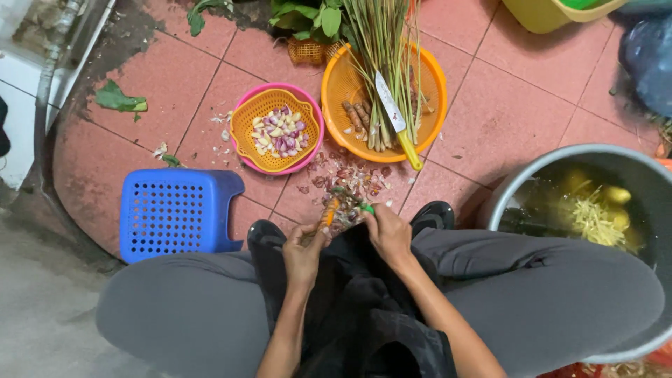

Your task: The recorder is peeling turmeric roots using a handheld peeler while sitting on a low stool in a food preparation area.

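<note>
- Left hand (pixel 302 253): grip pinched around a small orange root piece (pixel 327 212), held over the lap, between the knees.
- Right hand (pixel 388 234): grip closed on a small green-handled peeler or knife (pixel 357 203); blade end meets the root piece. Which tool it is – can't tell, too small.
- Both hands sit close together, just above a pile of peelings (pixel 346 187) on the red tiled floor (pixel 504 105).
- Beyond the pile: pink bowl (pixel 314 116) with an orange strainer basket (pixel 245 126) nested inside, holding peeled shallots and garlic cloves (pixel 278 131).
- To its right, touching or nearly: larger orange colander (pixel 339 87) with lemongrass stalks (pixel 381 63), a few turmeric roots (pixel 355 115), and a yellow-handled knife (pixel 395 119) lying across the stalks.
- Left of the knees: blue perforated plastic stool (pixel 175 210).
- Right of the knees: big metal pot (pixel 511 189) with water, yellow shreds and pieces inside.
- Far edge: leafy greens (pixel 311 17), a yellow tub (pixel 539 14) top right, a stray leaf (pixel 119 98) on the floor top left.
- Person squats in grey trousers, black shoes (pixel 434 213) on the tiles.
</note>
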